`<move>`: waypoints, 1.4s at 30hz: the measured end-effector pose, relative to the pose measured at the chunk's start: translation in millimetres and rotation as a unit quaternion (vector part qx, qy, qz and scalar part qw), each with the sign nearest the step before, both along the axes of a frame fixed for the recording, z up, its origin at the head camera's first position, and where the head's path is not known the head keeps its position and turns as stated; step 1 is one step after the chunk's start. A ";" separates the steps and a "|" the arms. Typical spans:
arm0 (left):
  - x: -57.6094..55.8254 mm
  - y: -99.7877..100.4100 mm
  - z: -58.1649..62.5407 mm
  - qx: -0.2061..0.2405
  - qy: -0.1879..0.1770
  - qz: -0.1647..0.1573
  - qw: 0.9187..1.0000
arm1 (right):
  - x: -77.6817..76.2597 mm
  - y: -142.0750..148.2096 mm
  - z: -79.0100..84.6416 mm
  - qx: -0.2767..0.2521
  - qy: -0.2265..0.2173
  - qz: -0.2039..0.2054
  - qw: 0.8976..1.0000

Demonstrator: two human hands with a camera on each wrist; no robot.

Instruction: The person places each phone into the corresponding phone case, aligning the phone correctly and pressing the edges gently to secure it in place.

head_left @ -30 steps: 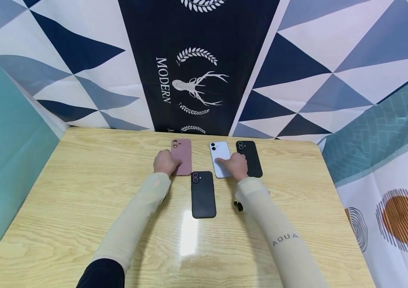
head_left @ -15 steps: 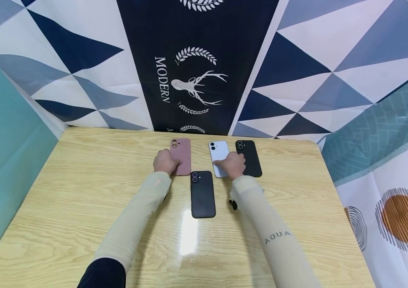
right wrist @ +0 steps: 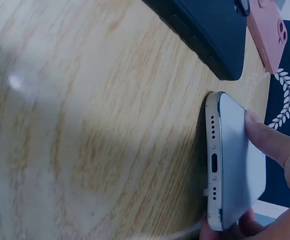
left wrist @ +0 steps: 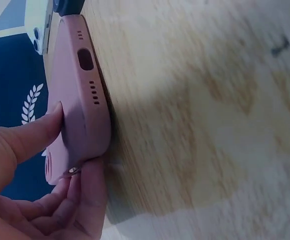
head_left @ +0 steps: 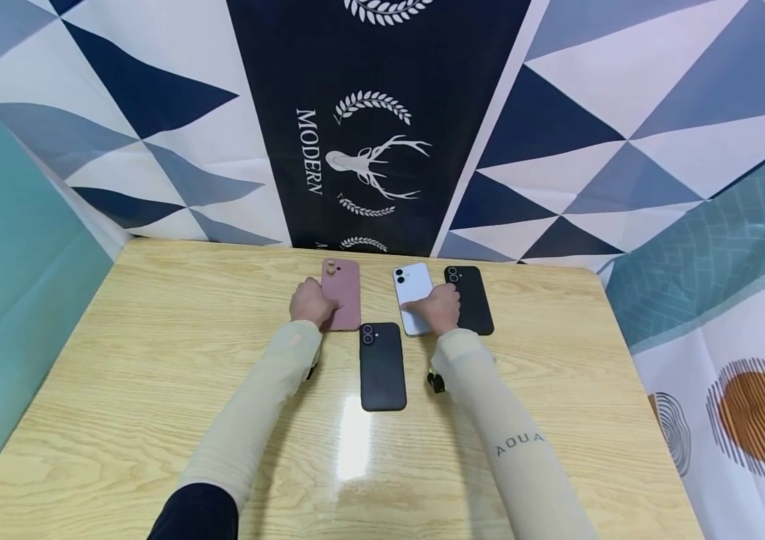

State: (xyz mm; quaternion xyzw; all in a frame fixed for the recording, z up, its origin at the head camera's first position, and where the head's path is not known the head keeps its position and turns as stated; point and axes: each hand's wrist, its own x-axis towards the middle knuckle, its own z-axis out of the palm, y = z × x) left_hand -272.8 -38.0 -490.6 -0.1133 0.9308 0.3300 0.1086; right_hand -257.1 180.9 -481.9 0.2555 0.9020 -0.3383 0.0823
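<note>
A pink phone case (head_left: 349,292) lies face down near the back of the wooden table. My left hand (head_left: 311,301) holds it from its left side, thumb on the back and fingers at the long edge. The left wrist view shows the port cutout and small holes in the case's end. To the right, a white smartphone (head_left: 412,283) lies with its two lenses up. My right hand (head_left: 438,307) grips it from the right side, thumb (right wrist: 264,135) on its back and fingertips at its lower edge. Its charging port shows in the right wrist view.
A dark phone (head_left: 383,375) lies in front, between my two hands. Another black phone (head_left: 473,304) lies right of the white one, partly behind my right hand. The patterned cloth wall (head_left: 369,150) rises directly behind the table's (head_left: 173,337) back edge.
My right hand and forearm have shifted slightly left, thumb a little lower on the white smartphone. My left hand stays on the pink phone case. The head view has moved slightly.
</note>
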 end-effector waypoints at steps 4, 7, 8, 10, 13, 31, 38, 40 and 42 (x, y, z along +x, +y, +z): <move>1.5 -1.4 1.7 0.022 -0.002 0.011 1.000 | 2.3 2.2 -1.1 -0.046 0.000 0.004 0.999; 2.2 -3.3 2.1 0.030 0.001 0.015 0.999 | 3.3 4.5 -3.0 -0.046 0.000 0.019 0.999; 2.2 -3.9 2.3 0.032 0.003 0.016 0.999 | 3.5 5.4 -3.8 -0.043 0.003 0.026 0.999; 2.2 -5.1 2.6 0.032 0.007 0.017 0.999 | 3.1 7.5 -5.6 -0.038 0.010 0.037 0.999; 2.2 -6.7 4.2 0.036 0.012 0.021 0.999 | 2.2 11.1 -8.1 -0.049 0.018 0.037 0.998; 3.5 -17.3 6.2 0.055 -0.001 0.028 0.998 | 0.2 32.6 -1.2 -0.163 -0.015 -0.017 0.986; 4.1 -21.4 5.4 0.073 -0.003 0.027 0.997 | 0.1 36.9 -2.8 -0.193 -0.005 -0.010 0.981; 4.5 -23.2 4.3 0.084 -0.002 0.026 0.996 | 0.6 38.6 -3.2 -0.195 -0.003 -0.010 0.981; 4.7 -25.3 3.4 0.096 -0.001 0.023 0.995 | 1.5 40.0 -3.1 -0.197 -0.001 -0.011 0.980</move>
